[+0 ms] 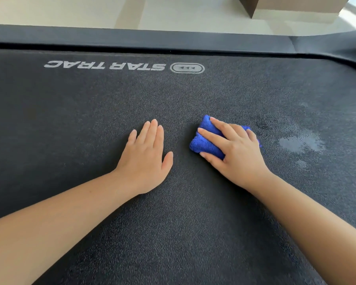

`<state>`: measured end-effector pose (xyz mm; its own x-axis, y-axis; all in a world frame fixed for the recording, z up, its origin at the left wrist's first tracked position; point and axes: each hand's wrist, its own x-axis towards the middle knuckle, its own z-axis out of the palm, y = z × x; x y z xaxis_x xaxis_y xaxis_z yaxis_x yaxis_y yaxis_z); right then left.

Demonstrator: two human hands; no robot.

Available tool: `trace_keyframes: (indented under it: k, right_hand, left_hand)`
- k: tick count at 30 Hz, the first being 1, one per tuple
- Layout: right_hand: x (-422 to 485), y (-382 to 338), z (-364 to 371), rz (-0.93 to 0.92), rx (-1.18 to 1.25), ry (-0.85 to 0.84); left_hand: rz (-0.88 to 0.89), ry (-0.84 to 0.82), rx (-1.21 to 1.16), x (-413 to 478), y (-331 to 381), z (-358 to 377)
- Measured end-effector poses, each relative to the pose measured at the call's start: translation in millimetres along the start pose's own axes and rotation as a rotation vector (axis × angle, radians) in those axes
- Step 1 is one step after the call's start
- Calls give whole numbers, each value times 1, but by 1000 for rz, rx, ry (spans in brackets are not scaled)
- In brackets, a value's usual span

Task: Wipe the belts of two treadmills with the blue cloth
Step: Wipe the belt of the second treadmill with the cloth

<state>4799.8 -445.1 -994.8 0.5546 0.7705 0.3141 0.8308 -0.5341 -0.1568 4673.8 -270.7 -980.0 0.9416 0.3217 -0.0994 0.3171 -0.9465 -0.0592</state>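
- One treadmill belt [70, 120] in view. Wiping looks under way and not finished, judging by the marks left on it.
- Blue cloth [203, 142], 1 pc, bunched into a wad. It lies on the belt, nearer the wearer than the STAR TRAC logo [105, 65] and just past the logo's right end.
- Right hand [238, 155] grips the wad, fingers spread over the top and thumb tucked at its near edge, pressing it to the belt.
- Left hand [146, 159] lies flat, palm down, fingers straight and together, holding nothing. It sits near side of the logo, about level w/ the cloth.
- Pale patches [300, 142] far right of the logo, beyond the cloth: 1 large, at least 2 small. They prob. still need a pass.
- Second treadmill not in shot, so can't tell if it's done.
- Count: 2 hands, 1 cloth, 1 belt, 1 logo, 1 side rail [132, 38] on the logo's far side.
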Motion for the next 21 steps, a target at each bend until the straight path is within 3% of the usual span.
trace_keyframes:
  k: [6, 16, 21]
  right_hand:
    - [52, 15, 15, 15, 16, -22]
    - [152, 38, 41, 43, 40, -32]
    - [225, 44, 59, 60, 2, -117]
  left_hand:
    - [-119, -5, -153, 50, -10, -5]
    - [-126, 34, -188, 51, -11, -2]
    - [-137, 19, -187, 52, -11, -3]
